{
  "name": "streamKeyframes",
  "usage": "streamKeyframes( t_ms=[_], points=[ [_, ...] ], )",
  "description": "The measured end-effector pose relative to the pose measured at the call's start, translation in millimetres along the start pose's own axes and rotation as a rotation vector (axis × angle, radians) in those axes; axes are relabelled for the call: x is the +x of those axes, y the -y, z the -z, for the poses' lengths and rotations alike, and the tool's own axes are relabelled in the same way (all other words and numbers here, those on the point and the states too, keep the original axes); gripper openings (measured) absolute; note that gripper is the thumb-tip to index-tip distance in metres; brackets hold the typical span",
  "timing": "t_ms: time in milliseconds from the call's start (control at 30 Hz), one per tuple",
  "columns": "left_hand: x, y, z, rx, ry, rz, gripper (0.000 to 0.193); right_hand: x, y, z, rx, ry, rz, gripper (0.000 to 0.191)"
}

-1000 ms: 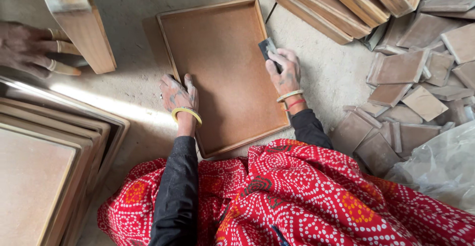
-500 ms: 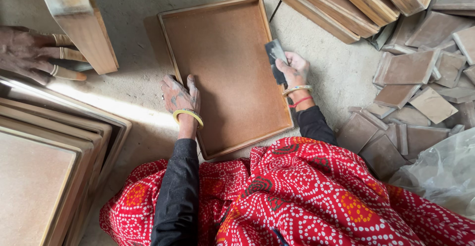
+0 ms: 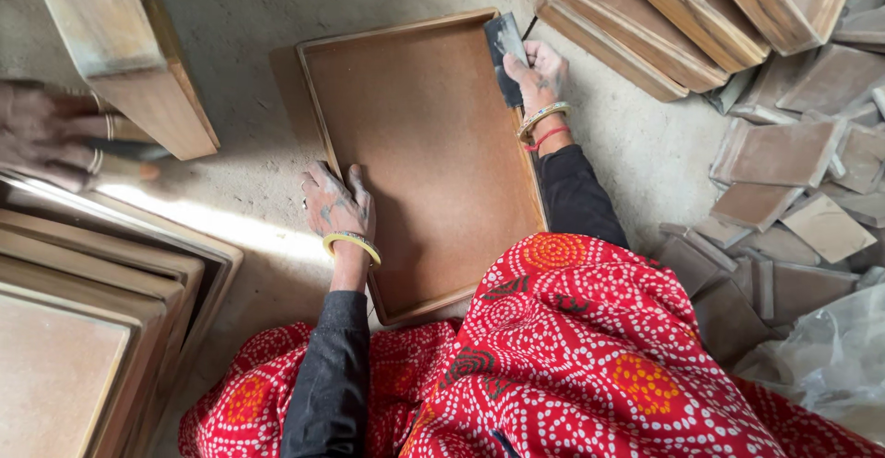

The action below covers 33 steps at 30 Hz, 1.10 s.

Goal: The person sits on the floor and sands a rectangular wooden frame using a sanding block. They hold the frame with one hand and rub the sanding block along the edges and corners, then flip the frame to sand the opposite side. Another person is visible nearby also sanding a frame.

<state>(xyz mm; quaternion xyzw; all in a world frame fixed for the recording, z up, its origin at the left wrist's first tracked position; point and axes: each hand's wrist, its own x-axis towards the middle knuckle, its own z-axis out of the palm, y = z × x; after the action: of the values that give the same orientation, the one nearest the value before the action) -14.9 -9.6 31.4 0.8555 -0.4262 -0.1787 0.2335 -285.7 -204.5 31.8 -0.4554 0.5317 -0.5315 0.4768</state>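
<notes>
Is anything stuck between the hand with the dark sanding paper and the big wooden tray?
Nothing visible. The right hand presses the dark sanding sheet straight onto the wooden tray at its far right edge, and the left hand rests on its left rim.

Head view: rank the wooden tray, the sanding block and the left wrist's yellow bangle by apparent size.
1. Wooden tray, by far the largest.
2. Sanding block in the right hand.
3. Yellow bangle, close to the block, so unsure.

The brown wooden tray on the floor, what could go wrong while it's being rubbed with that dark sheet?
The right hand works the dark abrasive sheet along the brown wooden tray rim, so bare fingers might scrape the edge. The left hand alone pins the tray; it could slide on the dusty concrete floor.
</notes>
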Motion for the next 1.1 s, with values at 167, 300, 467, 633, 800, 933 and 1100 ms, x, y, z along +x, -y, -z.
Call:
streamKeyframes(
  t_ms=[167,300,467,633,800,933,1100],
  points=[
    [-3,1,0,0.027,-0.020,-0.030,0.042,8,0,-3,0.095,0.013,-0.009,0.023],
    [-3,-4,4,-0.004,-0.043,-0.025,0.042,6,-2,5,-0.061,0.076,0.022,0.020],
    [-2,-7,4,0.011,0.010,0.003,0.037,-6,-5,13,-0.029,0.036,-0.119,0.018],
    [1,1,-6,0.052,-0.017,-0.060,0.032,-2,-5,10,0.084,0.147,-0.081,0.020],
    [11,1,-20,0.037,-0.012,-0.022,0.032,5,-7,12,-0.018,0.130,-0.006,0.027],
    [12,-9,-18,-0.008,0.033,0.046,0.033,-15,-6,27,-0.026,0.116,-0.019,0.028],
    [3,-36,5,-0.056,-0.228,-0.126,0.048,-68,11,56,-0.140,0.113,-0.019,0.026]
  ],
)
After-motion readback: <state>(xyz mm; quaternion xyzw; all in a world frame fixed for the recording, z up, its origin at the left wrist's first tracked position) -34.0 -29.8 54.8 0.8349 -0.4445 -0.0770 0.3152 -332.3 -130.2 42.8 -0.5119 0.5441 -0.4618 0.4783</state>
